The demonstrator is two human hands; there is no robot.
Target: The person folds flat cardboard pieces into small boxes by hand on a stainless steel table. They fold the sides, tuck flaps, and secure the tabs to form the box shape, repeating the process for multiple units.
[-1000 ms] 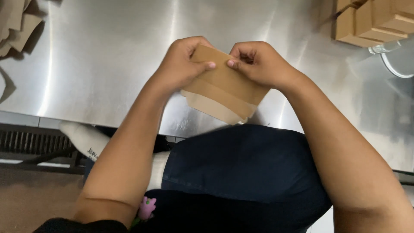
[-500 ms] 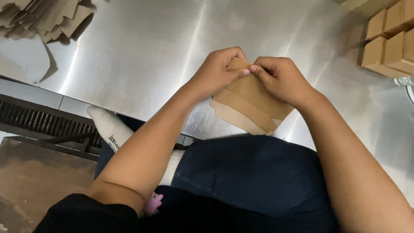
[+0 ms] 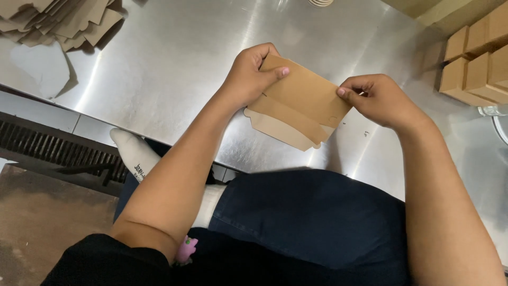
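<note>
A flat brown cardboard blank (image 3: 299, 103), folded along its length with a paler flap hanging at its lower edge, is held just above the steel table (image 3: 174, 69). My left hand (image 3: 251, 74) pinches its upper left corner, thumb on top. My right hand (image 3: 378, 100) pinches its right end between thumb and fingers. The two hands are apart, one at each end of the blank.
A loose heap of flat cardboard blanks (image 3: 63, 21) lies at the table's far left. Folded brown boxes (image 3: 476, 66) are stacked at the right edge. A white round object (image 3: 320, 2) shows at the top. Below the table edge are my lap and a floor grate (image 3: 53, 151).
My hands, which were pressed together at the top of the blank, have spread apart to its two ends. The view has shifted slightly toward the left.
</note>
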